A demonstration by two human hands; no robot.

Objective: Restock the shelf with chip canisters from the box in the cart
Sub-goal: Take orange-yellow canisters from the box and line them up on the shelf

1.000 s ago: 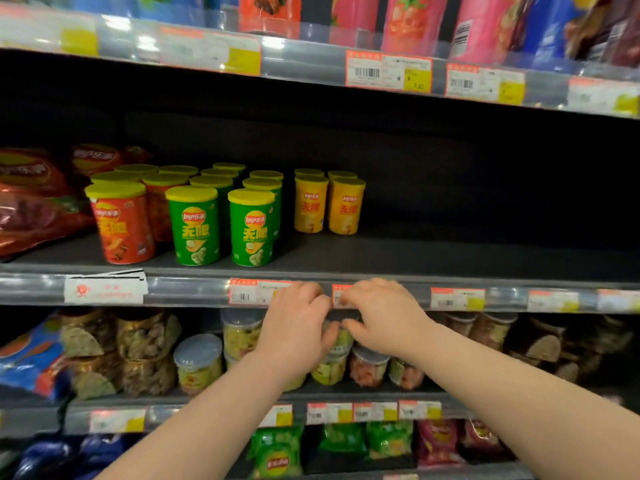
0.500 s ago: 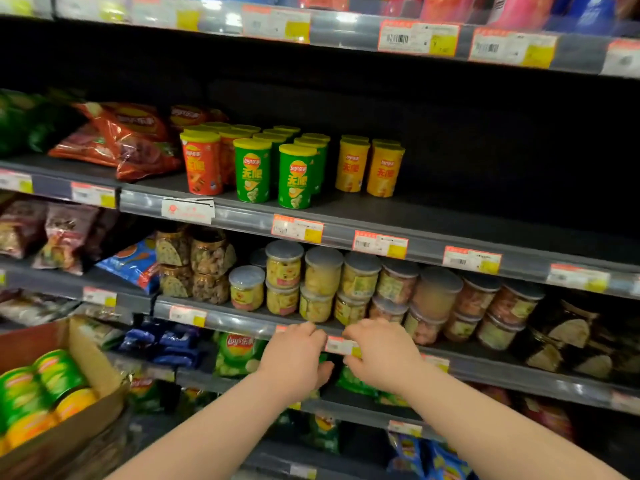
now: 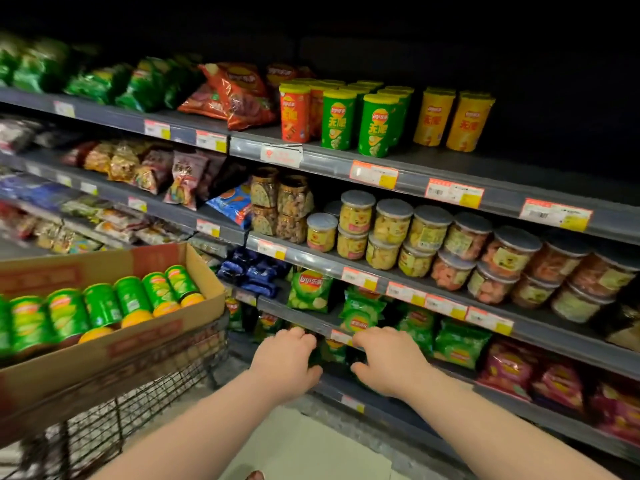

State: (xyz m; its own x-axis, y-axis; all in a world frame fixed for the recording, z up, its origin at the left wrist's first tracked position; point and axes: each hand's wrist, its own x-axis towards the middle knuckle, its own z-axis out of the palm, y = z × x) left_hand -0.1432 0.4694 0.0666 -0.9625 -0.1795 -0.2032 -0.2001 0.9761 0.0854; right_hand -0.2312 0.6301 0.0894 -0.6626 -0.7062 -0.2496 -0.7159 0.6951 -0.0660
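Both the left hand [image 3: 284, 362] and right hand [image 3: 388, 362] are loosely curled, apparently empty, right of a brown cardboard box [image 3: 52, 372] holding green cylindrical chip canisters [image 3: 131, 299].

The box [image 3: 162, 341] was matt brown cardboard, the cart [image 3: 156, 386] dark metal wire mesh, and the canisters [image 3: 131, 299] had glossy green wraps with smooth yellow lids. The shelf [image 3: 512, 169] looked like smooth grey painted metal. The jars [image 3: 427, 233] were clear plastic, and the bags [image 3: 239, 95] shiny crinkled film.
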